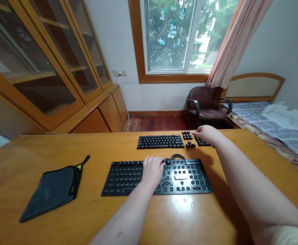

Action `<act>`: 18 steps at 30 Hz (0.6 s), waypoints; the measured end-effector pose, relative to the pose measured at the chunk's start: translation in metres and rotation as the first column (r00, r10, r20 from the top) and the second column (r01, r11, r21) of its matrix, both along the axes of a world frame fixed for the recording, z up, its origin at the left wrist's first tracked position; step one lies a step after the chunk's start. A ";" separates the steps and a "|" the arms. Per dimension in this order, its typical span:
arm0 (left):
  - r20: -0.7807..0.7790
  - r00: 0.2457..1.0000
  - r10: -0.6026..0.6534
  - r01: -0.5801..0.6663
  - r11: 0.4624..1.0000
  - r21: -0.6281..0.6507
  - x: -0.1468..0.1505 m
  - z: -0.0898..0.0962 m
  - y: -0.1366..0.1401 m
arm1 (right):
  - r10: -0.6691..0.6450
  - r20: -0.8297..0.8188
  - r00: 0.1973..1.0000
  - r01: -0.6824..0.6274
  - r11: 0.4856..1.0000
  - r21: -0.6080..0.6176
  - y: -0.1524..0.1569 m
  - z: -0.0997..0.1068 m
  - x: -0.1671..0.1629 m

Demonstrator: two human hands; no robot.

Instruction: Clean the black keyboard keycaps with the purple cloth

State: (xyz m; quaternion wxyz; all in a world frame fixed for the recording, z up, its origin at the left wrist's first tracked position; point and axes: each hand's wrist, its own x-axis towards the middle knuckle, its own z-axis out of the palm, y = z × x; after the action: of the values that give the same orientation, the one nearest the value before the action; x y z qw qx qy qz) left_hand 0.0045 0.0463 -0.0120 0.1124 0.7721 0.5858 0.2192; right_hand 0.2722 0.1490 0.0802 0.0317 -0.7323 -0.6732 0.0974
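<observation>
Keyboard base (194, 173): black, flat on the bench (189, 226), under the left hand (153, 170) and nearer the body than the right hand (205, 133); most key positions are bare, with some dark caps along its far edge, left of the left hand.
Left hand: palm down across the base's middle, fingers bent and slightly parted, tips at the far edge; whether they grip a cap, I cannot tell.
Right hand: extended beyond the base, thumb and forefinger close together; whether they pinch a keycap, I cannot tell.
Main keycap block (160, 141): beyond the left hand, set out in rows.
Small keycap group (187, 137): just left of the right fingertips.
Arrow keycaps (190, 145): just nearer than those fingertips.
Number keycaps (202, 142): beneath the right hand, partly hidden.
Cable (177, 157): coiled, just beyond and right of the left fingertips.
Grey cloth (52, 185): folded, well left of the left hand.
Chair (201, 98): past the bench, beyond the right hand.
</observation>
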 end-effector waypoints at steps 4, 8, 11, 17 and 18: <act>0.003 1.000 0.002 -0.002 1.000 -0.002 0.000 0.001 0.000 | 0.055 0.108 0.993 -0.049 0.997 -0.061 0.044 -0.006 -0.005; 0.010 1.000 0.004 -0.004 1.000 -0.016 0.000 0.000 0.000 | 0.093 0.108 0.990 -0.081 0.991 -0.103 0.074 -0.022 -0.013; 0.022 1.000 -0.003 0.003 1.000 -0.011 0.000 -0.001 0.000 | 0.103 0.096 0.990 -0.091 0.988 -0.122 0.087 -0.032 -0.016; 0.044 0.999 -0.006 0.007 1.000 -0.006 0.000 0.000 -0.001 | 0.095 0.106 0.990 -0.076 0.983 -0.168 0.103 -0.044 -0.020; 0.049 0.999 -0.005 0.005 1.000 -0.002 0.000 0.000 -0.001 | 0.090 0.106 0.990 -0.071 0.982 -0.176 0.104 -0.045 -0.021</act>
State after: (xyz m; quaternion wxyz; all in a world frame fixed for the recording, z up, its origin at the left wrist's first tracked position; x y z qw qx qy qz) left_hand 0.0042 0.0450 -0.0121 0.1281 0.7680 0.5811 0.2370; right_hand 0.2507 0.2528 0.0356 -0.0737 -0.7088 -0.6922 0.1146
